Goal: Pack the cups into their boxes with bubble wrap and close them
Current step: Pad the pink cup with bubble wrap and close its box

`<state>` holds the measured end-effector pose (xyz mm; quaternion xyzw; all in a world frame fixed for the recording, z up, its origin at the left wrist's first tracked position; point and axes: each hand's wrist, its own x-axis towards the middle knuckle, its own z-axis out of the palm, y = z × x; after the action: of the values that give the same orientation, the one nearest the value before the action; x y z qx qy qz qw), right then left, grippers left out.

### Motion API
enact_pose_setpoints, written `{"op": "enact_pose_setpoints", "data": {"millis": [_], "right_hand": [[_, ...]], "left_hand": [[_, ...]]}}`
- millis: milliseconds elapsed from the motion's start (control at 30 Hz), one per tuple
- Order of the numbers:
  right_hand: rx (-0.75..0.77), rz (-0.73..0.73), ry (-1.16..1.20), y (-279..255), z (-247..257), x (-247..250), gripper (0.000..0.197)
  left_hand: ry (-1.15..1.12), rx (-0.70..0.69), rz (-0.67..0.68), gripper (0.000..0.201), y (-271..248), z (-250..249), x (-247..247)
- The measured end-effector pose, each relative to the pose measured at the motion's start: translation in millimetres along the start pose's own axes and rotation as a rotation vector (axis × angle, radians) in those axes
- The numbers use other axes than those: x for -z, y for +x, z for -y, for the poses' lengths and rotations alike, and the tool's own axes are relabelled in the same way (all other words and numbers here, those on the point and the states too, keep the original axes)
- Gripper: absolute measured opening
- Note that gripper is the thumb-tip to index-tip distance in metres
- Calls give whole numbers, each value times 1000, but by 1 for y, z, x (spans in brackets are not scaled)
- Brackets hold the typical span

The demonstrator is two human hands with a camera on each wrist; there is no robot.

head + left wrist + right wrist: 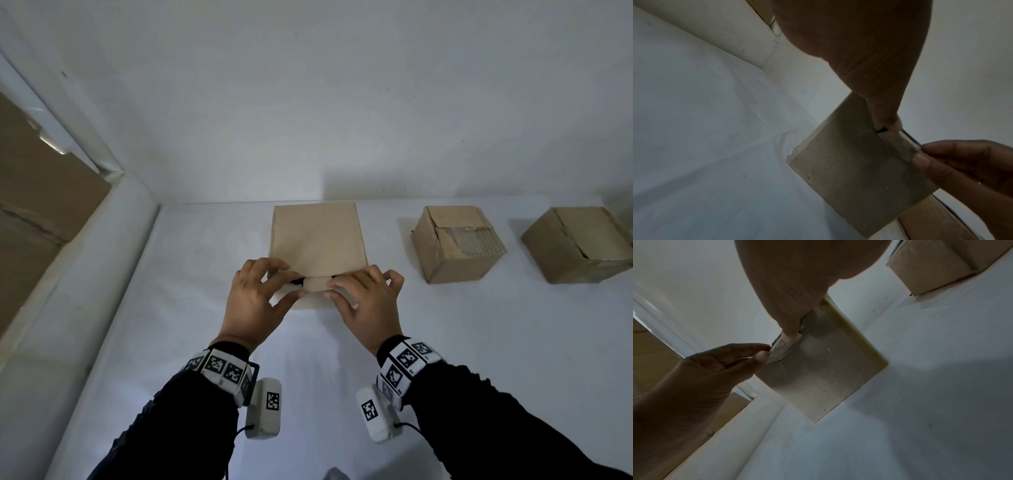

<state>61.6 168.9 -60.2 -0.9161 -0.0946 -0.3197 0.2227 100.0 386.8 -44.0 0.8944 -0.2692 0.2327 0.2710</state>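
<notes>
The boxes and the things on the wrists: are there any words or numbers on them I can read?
No readable words or numbers anywhere.
Box being worked on: plain cardboard, no print.
Two boxes to the right: plain, only clear tape on one.
Wristbands: black-and-white square code patterns, not letters; any tiny marks beside them are too small to read.
</notes>
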Motion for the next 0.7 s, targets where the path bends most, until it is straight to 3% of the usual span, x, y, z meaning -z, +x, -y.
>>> {"op": "enact_pose_setpoints", "data": {"millis": [200, 700], "right_hand": [[-67, -11, 13, -1, 4, -2, 5], [41, -52, 19, 1, 0, -1, 12]], "left_hand": [[-1, -3, -23, 25, 4, -2, -2], [-13, -22, 11, 23, 3, 3, -3]]}}
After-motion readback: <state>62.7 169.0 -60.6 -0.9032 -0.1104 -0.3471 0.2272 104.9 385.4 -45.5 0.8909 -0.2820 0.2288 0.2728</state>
